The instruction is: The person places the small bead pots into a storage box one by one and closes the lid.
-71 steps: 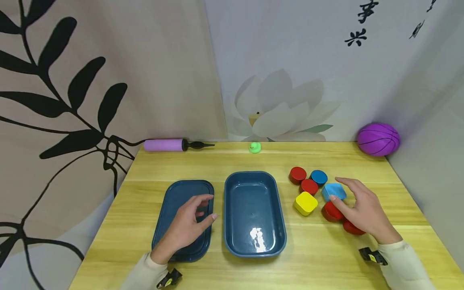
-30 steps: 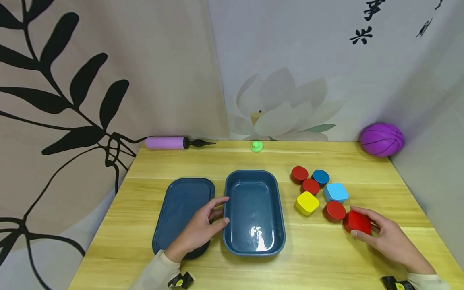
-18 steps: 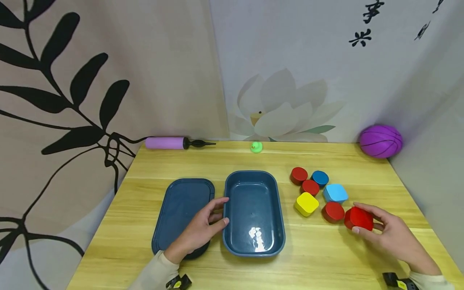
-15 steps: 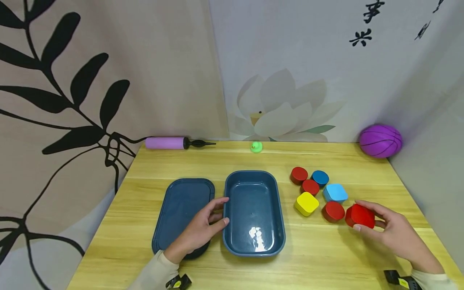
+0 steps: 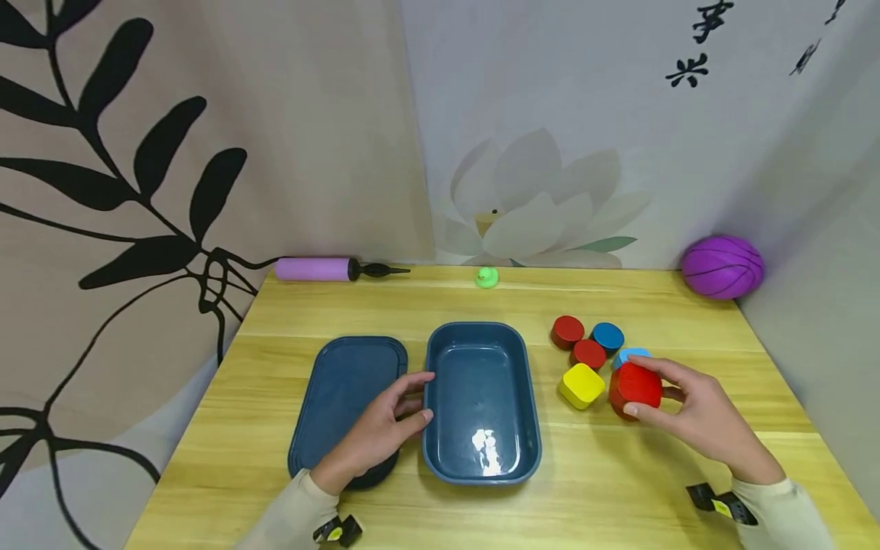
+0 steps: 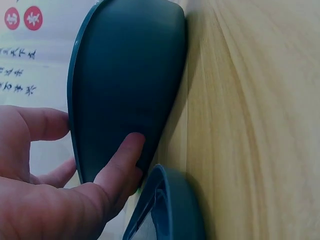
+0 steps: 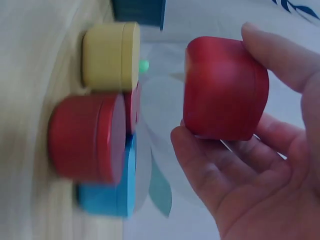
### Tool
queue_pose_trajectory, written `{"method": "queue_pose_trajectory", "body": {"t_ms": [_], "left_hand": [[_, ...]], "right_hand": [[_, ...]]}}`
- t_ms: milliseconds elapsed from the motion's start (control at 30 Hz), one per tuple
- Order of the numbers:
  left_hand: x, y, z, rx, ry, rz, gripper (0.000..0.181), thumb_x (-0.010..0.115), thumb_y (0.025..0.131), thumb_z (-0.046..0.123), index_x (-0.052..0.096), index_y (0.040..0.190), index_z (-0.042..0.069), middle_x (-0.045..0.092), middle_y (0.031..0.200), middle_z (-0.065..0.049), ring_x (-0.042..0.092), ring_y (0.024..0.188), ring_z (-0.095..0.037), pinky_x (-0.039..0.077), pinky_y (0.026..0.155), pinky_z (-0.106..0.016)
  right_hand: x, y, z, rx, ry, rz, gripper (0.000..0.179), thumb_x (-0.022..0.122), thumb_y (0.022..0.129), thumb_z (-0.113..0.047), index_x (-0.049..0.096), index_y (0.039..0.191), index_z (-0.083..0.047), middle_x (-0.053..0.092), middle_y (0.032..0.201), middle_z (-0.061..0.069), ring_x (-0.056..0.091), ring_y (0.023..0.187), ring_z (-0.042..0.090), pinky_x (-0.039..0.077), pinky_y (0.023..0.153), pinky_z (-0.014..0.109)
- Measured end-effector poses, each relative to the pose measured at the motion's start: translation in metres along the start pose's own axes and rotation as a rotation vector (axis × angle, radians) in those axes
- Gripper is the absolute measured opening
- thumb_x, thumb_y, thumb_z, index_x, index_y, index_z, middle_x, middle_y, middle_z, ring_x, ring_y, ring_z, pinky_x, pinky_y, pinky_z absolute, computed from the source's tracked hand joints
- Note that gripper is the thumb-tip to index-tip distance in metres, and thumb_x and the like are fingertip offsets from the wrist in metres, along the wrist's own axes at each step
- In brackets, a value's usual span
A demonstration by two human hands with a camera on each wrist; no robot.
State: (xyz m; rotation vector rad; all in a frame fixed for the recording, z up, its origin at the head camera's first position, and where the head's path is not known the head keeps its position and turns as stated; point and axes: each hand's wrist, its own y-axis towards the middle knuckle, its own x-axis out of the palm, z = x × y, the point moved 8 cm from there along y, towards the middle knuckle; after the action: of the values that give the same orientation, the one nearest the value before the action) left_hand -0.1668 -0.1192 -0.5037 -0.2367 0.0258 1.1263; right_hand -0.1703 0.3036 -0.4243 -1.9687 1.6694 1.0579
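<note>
My right hand (image 5: 701, 416) holds a red square tin with rounded corners (image 7: 222, 90) between thumb and fingers. In the right wrist view it hangs apart from the tins on the table. A round red tin (image 7: 82, 137), a yellow square tin (image 5: 581, 386) and a light blue square tin (image 7: 107, 197) stand nearby; the head view mostly hides the round one behind the held tin. My left hand (image 5: 376, 435) rests its fingertips and thumb against the left side of a dark blue rectangular box (image 5: 481, 405), whose inside is bare. The box's flat lid (image 5: 347, 389) lies beside it, partly under my left forearm.
Two more round red tins (image 5: 567, 333) and a round blue tin (image 5: 608, 338) stand behind the yellow one. Along the table's back edge are a purple hand pump (image 5: 312, 269), a small green duck (image 5: 486, 277) and a purple ball (image 5: 723, 266).
My right hand has gripped the red square tin, lifted it and carried it leftward over the round red tin. The left hand moved right to the box's side and has stayed there.
</note>
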Motion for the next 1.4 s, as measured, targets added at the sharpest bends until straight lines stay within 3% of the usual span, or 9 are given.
{"method": "queue_pose_trajectory", "body": {"t_ms": [333, 533, 767, 1000, 1167, 1400], "left_hand": [[0.003, 0.001, 0.004, 0.01, -0.024, -0.004, 0.061, 0.065, 0.105, 0.013, 0.04, 0.161, 0.011, 0.042, 0.162, -0.022, 0.051, 0.144, -0.044, 0.06, 0.095, -0.036], [0.002, 0.001, 0.003, -0.002, -0.047, -0.007, 0.062, 0.065, 0.105, 0.012, 0.04, 0.161, 0.011, 0.042, 0.163, -0.022, 0.049, 0.145, -0.045, 0.061, 0.095, -0.038], [0.001, 0.002, 0.002, -0.027, -0.037, 0.013, 0.062, 0.067, 0.105, 0.016, 0.041, 0.161, 0.016, 0.044, 0.163, -0.016, 0.051, 0.145, -0.041, 0.061, 0.097, -0.041], [0.004, 0.003, 0.003, -0.018, -0.029, 0.002, 0.062, 0.067, 0.106, 0.022, 0.04, 0.162, 0.014, 0.043, 0.164, -0.018, 0.049, 0.147, -0.043, 0.06, 0.099, -0.042], [0.004, 0.003, 0.003, -0.013, -0.042, -0.009, 0.061, 0.066, 0.107, 0.021, 0.04, 0.161, 0.012, 0.042, 0.163, -0.021, 0.048, 0.147, -0.044, 0.059, 0.1, -0.042], [0.002, 0.003, 0.002, -0.012, -0.044, -0.001, 0.06, 0.064, 0.107, 0.017, 0.039, 0.162, 0.013, 0.044, 0.162, -0.02, 0.05, 0.146, -0.042, 0.06, 0.099, -0.041]], "right_hand": [[0.025, 0.024, -0.035, -0.136, -0.027, -0.021, 0.067, 0.094, 0.082, -0.024, 0.067, 0.142, -0.014, 0.072, 0.13, 0.004, 0.062, 0.102, 0.001, 0.058, 0.081, 0.017], [0.042, 0.035, -0.056, -0.19, 0.021, -0.069, 0.063, 0.093, 0.083, -0.026, 0.067, 0.139, -0.015, 0.072, 0.12, -0.002, 0.067, 0.097, 0.007, 0.061, 0.074, 0.026], [0.068, 0.046, -0.079, -0.246, 0.038, -0.124, 0.064, 0.093, 0.082, -0.035, 0.068, 0.138, -0.017, 0.069, 0.133, -0.004, 0.065, 0.108, 0.009, 0.063, 0.083, 0.03], [0.1, 0.051, -0.102, -0.278, 0.071, -0.232, 0.066, 0.093, 0.082, -0.04, 0.067, 0.141, -0.024, 0.066, 0.131, -0.008, 0.063, 0.109, 0.01, 0.063, 0.076, 0.031], [0.122, 0.051, -0.117, -0.305, 0.102, -0.316, 0.065, 0.09, 0.085, -0.04, 0.066, 0.142, -0.022, 0.066, 0.131, -0.007, 0.062, 0.114, 0.012, 0.062, 0.081, 0.026], [0.153, 0.05, -0.133, -0.332, 0.085, -0.431, 0.059, 0.086, 0.087, -0.046, 0.068, 0.139, -0.026, 0.066, 0.128, -0.013, 0.06, 0.112, 0.008, 0.059, 0.085, 0.028]]}}
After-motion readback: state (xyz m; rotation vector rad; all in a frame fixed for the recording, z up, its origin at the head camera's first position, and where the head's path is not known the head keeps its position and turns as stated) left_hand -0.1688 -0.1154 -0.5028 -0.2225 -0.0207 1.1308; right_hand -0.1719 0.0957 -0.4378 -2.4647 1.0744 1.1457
